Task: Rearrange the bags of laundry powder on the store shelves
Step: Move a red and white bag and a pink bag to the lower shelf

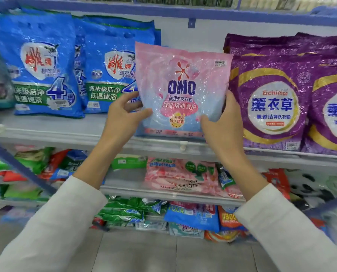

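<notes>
the middle shelf [65, 132] runs right across in front of me, and its stock stands upright with the labels facing out so a shopper can read them. the purple lavender bags [271, 107] fill the right side, leaning back a little in a row. the blue bags [42, 71] stand on the left, one behind another. between the two groups is a gap, and the pink omo bag [181, 85] is there, upright and face-forward, its right edge just beside the nearest purple bag and its left edge overlapping the front of a blue one. its bottom sits low at the shelf's front lip; i cannot tell whether it rests there or hangs just above. the person holds it by the lower corners, which to my eye steadies a floppy bag while it is squared into the slot. the left grip [122, 116] clasps the lower left corner, thumb on the front and fingers behind. the right grip [224, 124] clasps the lower right corner the same way. smaller packets [179, 177] lie flat in heaps on the shelves below.
</notes>
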Motion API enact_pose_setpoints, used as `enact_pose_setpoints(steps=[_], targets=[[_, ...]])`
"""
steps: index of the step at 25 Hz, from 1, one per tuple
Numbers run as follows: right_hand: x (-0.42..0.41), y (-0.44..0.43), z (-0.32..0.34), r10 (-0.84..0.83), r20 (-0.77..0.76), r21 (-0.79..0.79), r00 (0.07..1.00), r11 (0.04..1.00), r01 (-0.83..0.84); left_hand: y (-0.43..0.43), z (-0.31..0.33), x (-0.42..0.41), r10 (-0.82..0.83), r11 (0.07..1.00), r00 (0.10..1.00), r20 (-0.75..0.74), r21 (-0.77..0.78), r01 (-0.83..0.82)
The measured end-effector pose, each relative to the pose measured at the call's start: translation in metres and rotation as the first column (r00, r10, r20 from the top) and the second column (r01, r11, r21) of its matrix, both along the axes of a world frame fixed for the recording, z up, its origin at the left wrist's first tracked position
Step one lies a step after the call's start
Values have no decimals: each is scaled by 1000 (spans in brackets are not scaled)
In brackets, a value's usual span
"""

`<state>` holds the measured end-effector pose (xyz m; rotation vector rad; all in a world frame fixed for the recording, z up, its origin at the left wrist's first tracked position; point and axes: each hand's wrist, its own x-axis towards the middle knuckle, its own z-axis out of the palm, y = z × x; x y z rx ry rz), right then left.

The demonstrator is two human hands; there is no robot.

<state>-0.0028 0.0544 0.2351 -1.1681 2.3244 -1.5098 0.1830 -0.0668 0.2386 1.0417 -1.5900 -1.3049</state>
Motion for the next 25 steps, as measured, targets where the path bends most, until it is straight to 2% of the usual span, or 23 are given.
enact_pose_setpoints(steps=[4,6,9,12,16,18,23,25], targets=[[42,39,-15,47,-91,35,995,998,-44,44,-9,53,88,988,993,76,-134,-77],[68,62,-27,95,-158,11,983,995,-94,78,-18,79,188,950,977,99,-270,-155],[104,78,-63,128,-305,-35,944,989,-146,111,-55,112,305,891,919,250,-415,-183],[136,84,-110,207,-257,86,944,978,-191,114,-106,141,280,927,846,454,-358,-115],[159,67,-165,288,-149,339,946,914,-224,92,-169,168,228,962,825,517,-248,-111],[168,45,-184,288,-119,397,950,891,-220,72,-195,177,218,969,823,525,-213,-122],[201,-19,-226,303,-49,368,952,891,-265,16,-243,196,181,980,822,541,-167,-106],[209,-46,-238,260,33,354,965,900,-255,-5,-258,194,148,988,858,491,-109,-108]])
